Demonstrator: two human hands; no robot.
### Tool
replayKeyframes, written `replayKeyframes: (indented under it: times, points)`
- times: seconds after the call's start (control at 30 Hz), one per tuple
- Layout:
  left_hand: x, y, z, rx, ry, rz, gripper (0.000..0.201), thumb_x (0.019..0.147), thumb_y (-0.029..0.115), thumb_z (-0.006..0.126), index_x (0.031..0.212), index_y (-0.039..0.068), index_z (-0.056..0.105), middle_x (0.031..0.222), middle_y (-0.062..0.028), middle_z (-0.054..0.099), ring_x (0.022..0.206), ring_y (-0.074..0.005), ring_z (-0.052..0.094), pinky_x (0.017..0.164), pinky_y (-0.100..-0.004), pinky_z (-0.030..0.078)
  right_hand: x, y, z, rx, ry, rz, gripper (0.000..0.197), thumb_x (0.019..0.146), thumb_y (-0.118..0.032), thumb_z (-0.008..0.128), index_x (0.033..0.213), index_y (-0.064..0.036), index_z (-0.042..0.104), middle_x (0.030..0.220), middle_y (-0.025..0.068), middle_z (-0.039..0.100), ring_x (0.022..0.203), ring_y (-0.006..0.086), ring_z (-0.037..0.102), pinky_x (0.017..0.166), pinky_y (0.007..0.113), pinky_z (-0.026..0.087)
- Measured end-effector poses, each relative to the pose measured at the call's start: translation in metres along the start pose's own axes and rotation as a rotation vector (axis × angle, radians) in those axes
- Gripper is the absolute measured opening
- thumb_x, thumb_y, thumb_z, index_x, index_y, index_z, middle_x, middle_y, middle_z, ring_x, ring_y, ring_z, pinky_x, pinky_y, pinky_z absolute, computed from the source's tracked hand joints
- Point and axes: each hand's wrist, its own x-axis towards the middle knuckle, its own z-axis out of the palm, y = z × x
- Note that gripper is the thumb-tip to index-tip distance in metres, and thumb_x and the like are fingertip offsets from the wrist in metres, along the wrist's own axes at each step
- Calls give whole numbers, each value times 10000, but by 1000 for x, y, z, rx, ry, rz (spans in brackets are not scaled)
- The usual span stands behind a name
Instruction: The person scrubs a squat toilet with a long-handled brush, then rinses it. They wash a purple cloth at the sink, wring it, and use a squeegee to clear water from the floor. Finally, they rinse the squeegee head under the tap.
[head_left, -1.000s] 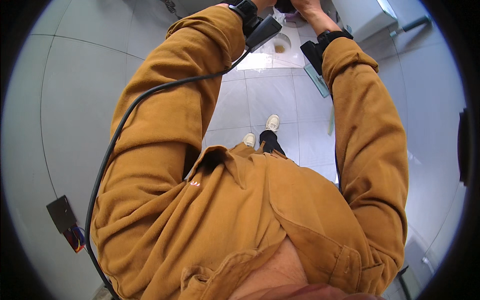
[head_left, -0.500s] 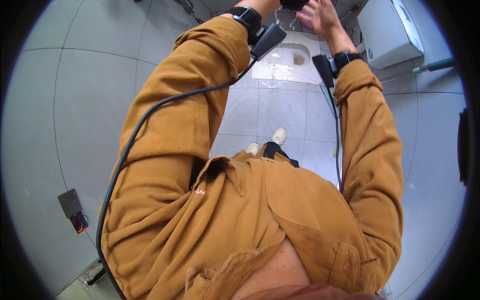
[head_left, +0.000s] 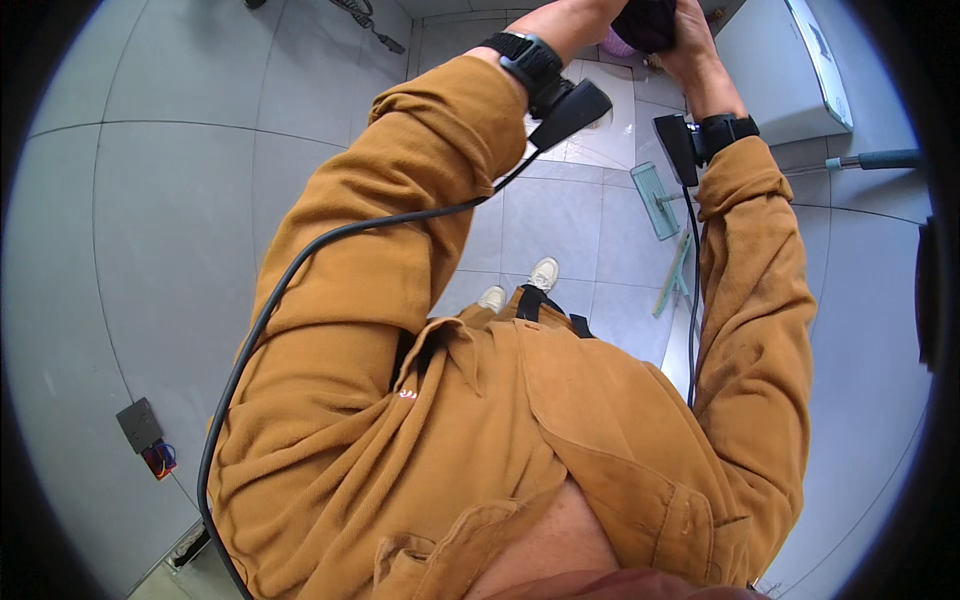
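Up at the top edge, a dark wet cloth is bunched between my two hands, held in the air. My left hand reaches it from the left; the frame edge cuts off its fingers, though it appears closed on the cloth. My right hand is wrapped against the cloth's right side, with some fingers hidden behind it. Below and behind the cloth shows part of a purple basin. Black wrist straps with attached devices sit on both wrists, and a black cable runs along my left sleeve.
A white floor pan lies beyond my wrists, partly hidden. At right stand a white boxy unit and a pole with a teal grip. A green flat mop head and a green squeegee-like tool are near my right forearm.
Both arms have shifted right and slightly down in view. My right hand, open and apart amid falling water before, is now against the dark cloth. The green tools have come into clearer view.
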Motion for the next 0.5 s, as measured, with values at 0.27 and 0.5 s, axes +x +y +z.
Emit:
replayKeyframes:
  times: [0.27, 0.5]
  points:
    - [48, -22, 10, 14, 176, 127, 404, 906, 390, 490, 933, 2, 599, 843, -99, 623, 732, -198, 560, 675, -336, 459, 70, 29, -52, -1387, 479, -828, 315, 865, -308, 522, 1025, -48, 602, 897, 125, 625, 799, 266, 594, 677, 359, 480]
    - [103, -74, -18, 443, 168, 528, 320, 913, 289, 461, 899, 1, 601, 846, -104, 626, 758, -199, 568, 667, -339, 457, 77, 21, -68, -1878, 271, -959, 224, 853, -193, 469, 901, -43, 629, 868, 176, 630, 771, 362, 596, 681, 405, 491]
